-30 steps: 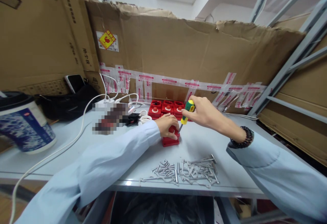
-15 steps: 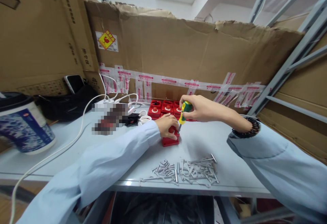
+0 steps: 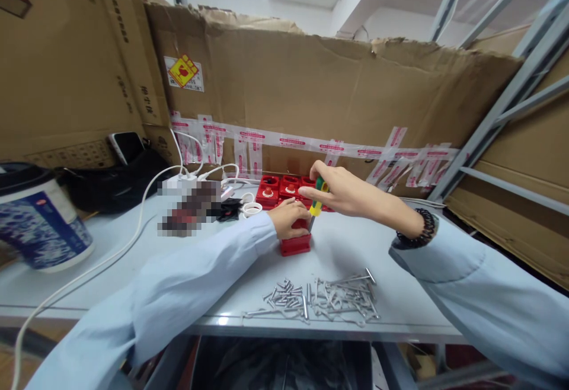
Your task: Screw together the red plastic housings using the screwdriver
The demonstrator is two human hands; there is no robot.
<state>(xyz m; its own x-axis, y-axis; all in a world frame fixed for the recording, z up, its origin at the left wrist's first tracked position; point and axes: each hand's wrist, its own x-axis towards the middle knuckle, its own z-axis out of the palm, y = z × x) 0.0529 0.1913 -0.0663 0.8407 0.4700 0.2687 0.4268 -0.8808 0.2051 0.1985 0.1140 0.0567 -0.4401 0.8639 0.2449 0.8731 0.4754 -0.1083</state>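
Observation:
My left hand (image 3: 290,218) is closed over a red plastic box (image 3: 296,246) on the table, steadying it and covering much of its top. In my right hand (image 3: 344,193) is a screwdriver (image 3: 316,208) with a green and yellow handle. It points down, slightly tilted, and its shaft reaches the right edge of the red box; the tip's exact contact is hidden. Just behind my hands stand several similar red boxes (image 3: 268,193) with round fittings on their faces, partly covered by my right hand. Nearer the table's front edge lies a pile of small screws (image 3: 284,295).
Beside the screws are metal rods with pale cords (image 3: 344,301). On the left are a blue-and-white cup (image 3: 42,224), a white cable (image 3: 141,224), a black bag (image 3: 98,184) and white rings (image 3: 252,208). A cardboard wall (image 3: 284,88) closes off the back.
My right hand has shifted its grip on the screwdriver, fingers now extended across the handle. My left hand stays on the red box. The view has shifted slightly.

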